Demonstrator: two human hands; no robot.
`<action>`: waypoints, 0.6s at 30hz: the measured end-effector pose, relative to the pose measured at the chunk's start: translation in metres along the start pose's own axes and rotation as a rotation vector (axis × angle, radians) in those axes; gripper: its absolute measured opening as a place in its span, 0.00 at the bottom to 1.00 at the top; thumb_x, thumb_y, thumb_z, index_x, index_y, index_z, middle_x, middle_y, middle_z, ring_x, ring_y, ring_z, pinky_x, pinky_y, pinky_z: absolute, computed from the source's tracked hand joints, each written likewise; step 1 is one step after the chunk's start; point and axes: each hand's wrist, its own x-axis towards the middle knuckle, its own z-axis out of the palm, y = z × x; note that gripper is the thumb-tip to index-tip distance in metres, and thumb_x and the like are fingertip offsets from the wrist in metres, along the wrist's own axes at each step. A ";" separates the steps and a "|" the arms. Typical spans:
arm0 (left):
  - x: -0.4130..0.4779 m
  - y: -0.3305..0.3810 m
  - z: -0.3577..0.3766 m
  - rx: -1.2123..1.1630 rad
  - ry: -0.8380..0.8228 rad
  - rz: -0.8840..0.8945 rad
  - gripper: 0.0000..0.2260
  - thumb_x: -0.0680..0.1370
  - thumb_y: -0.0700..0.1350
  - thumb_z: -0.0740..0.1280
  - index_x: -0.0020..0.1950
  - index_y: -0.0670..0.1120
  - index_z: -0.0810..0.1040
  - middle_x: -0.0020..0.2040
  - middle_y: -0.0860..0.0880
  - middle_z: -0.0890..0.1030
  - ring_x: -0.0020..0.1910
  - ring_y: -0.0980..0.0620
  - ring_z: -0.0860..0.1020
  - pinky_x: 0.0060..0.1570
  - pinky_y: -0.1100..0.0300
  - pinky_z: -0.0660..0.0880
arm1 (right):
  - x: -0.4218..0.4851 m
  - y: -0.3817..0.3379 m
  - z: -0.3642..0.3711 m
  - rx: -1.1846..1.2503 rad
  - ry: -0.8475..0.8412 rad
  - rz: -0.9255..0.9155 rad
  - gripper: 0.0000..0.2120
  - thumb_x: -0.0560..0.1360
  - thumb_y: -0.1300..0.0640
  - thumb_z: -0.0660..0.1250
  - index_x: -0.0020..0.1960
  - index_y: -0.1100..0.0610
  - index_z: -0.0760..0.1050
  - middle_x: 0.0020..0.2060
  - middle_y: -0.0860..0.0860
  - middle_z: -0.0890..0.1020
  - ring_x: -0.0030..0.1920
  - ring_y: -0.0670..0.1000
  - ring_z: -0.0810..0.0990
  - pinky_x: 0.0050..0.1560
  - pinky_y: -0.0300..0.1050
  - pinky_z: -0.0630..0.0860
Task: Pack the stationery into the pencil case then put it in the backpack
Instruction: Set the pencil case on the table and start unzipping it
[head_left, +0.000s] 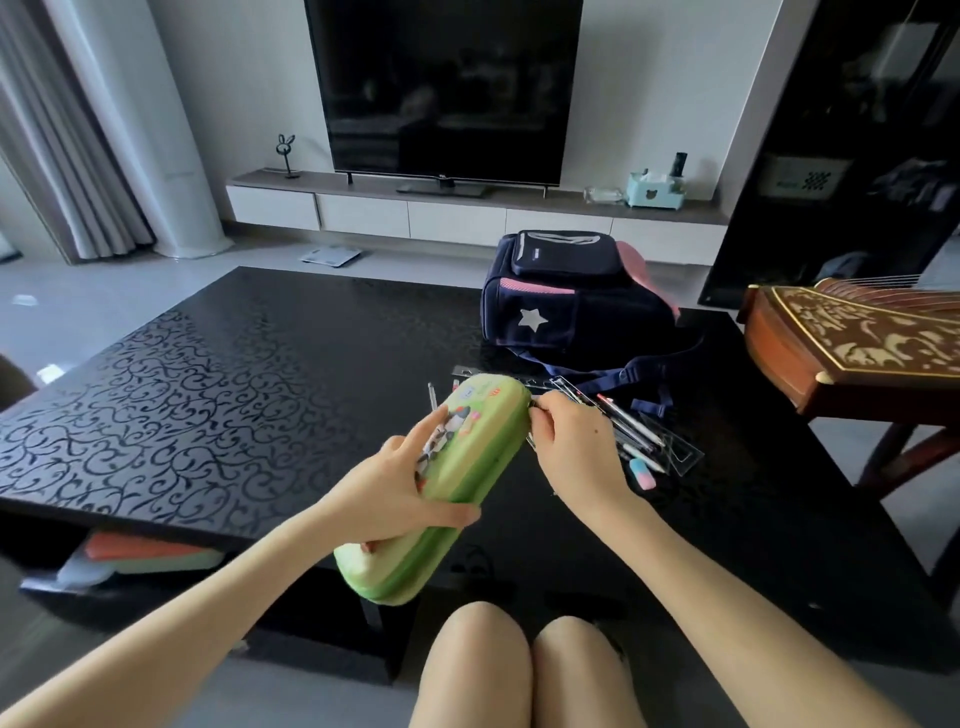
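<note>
A green hard-shell pencil case (467, 467) with a cartoon print is held tilted above the black table, closed. My left hand (400, 488) wraps around its middle. My right hand (569, 447) pinches the zipper pull at the case's far right end. Right of that hand lies a pile of pens and pencils (631, 428), clear set squares (675, 452) and a pink and blue eraser (643, 472). A ruler (467, 372) lies behind the case. The navy backpack (571, 296) with a white star stands further back, its straps trailing toward the stationery.
The black patterned coffee table (208, 395) spreads to the left. A wooden zither (852, 348) on a stand juts in at the right. A TV (441, 88) and low cabinet stand behind. Books lie on the table's lower shelf (140, 561). My knees are below.
</note>
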 end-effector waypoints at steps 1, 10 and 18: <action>0.002 0.006 0.005 -0.042 0.010 -0.027 0.48 0.54 0.71 0.68 0.66 0.75 0.43 0.58 0.54 0.70 0.51 0.51 0.74 0.45 0.59 0.70 | -0.001 0.000 -0.004 -0.059 0.005 -0.027 0.11 0.79 0.60 0.57 0.52 0.63 0.77 0.36 0.56 0.81 0.37 0.53 0.77 0.36 0.40 0.65; 0.033 0.060 0.037 -0.852 -0.193 -0.232 0.52 0.54 0.55 0.78 0.70 0.67 0.51 0.68 0.49 0.69 0.59 0.45 0.75 0.57 0.45 0.75 | -0.039 0.014 -0.034 -0.008 -0.075 -0.137 0.07 0.77 0.63 0.61 0.45 0.63 0.78 0.36 0.55 0.81 0.37 0.52 0.79 0.39 0.47 0.75; 0.050 0.089 0.042 -0.785 0.010 -0.272 0.48 0.57 0.60 0.76 0.70 0.61 0.53 0.59 0.50 0.74 0.51 0.47 0.78 0.39 0.53 0.78 | -0.045 0.019 -0.042 -0.139 -0.083 -0.306 0.06 0.75 0.65 0.65 0.39 0.64 0.77 0.32 0.56 0.80 0.35 0.56 0.78 0.34 0.43 0.70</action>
